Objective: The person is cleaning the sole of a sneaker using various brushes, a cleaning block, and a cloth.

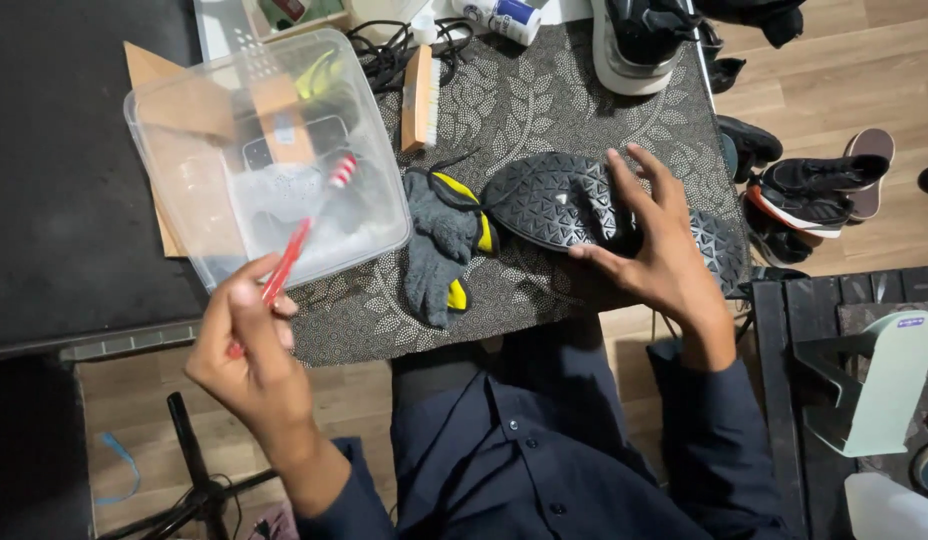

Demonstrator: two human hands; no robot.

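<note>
**Inspector:** Firstly, the left side. What is recorded there?

**Clerk:** The left hand (246,345) is seen raised, its fingers pinched together on a red toothbrush (302,235). The bristle end is held over the clear plastic tub (184,110), which is tilted on the patterned cloth (529,110). Whether the bristles are wetted cannot be told.

**Inspector:** And the middle?

**Clerk:** A grey and yellow glove (439,245) is laid unused just beside the tub; a wooden brush (419,95) is set behind it.

**Inspector:** The right?

**Clerk:** The black shoe (554,200) is turned sole up on the cloth and steadied by the right hand (654,245), fingers spread across the sole, not clamped.

**Inspector:** Progress?

**Clerk:** It is judged early: brush and sole are well apart, no foam is seen on the sole, and further shoes (814,190) are left on the floor.
</note>
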